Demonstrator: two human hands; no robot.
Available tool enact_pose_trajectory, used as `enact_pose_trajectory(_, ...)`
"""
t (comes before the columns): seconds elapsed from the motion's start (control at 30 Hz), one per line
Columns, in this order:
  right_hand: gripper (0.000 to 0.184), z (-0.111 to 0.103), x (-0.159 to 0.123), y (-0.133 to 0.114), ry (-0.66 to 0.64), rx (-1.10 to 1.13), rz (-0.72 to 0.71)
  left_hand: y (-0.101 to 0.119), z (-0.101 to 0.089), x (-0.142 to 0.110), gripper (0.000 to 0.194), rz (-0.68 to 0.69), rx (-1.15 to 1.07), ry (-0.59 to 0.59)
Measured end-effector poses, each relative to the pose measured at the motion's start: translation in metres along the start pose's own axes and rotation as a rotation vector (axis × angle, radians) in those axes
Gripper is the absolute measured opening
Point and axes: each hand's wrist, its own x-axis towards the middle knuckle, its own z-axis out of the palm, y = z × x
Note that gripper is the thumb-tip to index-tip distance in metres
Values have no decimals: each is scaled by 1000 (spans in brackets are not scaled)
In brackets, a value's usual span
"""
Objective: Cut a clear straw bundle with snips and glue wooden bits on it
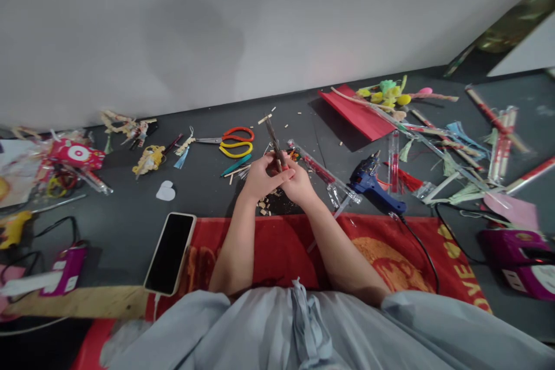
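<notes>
My left hand (261,177) and my right hand (297,179) meet at the middle of the table, fingers curled inward. Between them rises a dark metal tool with a long narrow blade (274,137), tilted toward the wall; its kind is unclear, and its lower end is hidden in my fingers. Small cut wooden pieces (264,206) lie under my wrists, and a short light stick (264,119) shows by the blade's tip. Scissors with one orange and one yellow handle (236,141) rest left of my hands, near a teal tool (235,166) and several thin sticks (237,172).
On the right are a blue glue gun (370,185), a red folder (358,113), wrapped sticks with tassels (455,150) and a purple box (518,260). A phone (170,253) lies left beside a red towel (277,254). Further left are a white paper heart (165,191) and yellow craft figure (150,160).
</notes>
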Motion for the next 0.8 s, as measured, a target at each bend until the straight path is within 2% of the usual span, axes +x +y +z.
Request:
enact_pose_trajectory(0.2, 35, 1, 0, 0, 18, -63, 22, -9, 0, 1, 44, 54, 34, -13)
enact_pose_trajectory(0.5, 32, 0, 0, -3, 20, -84, 43, -8, -1, 1, 45, 51, 40, -38)
enact_pose_trajectory(0.8, 33, -1, -1, -3, 15, -84, 26, -12, -1, 2, 41, 89, 43, -12)
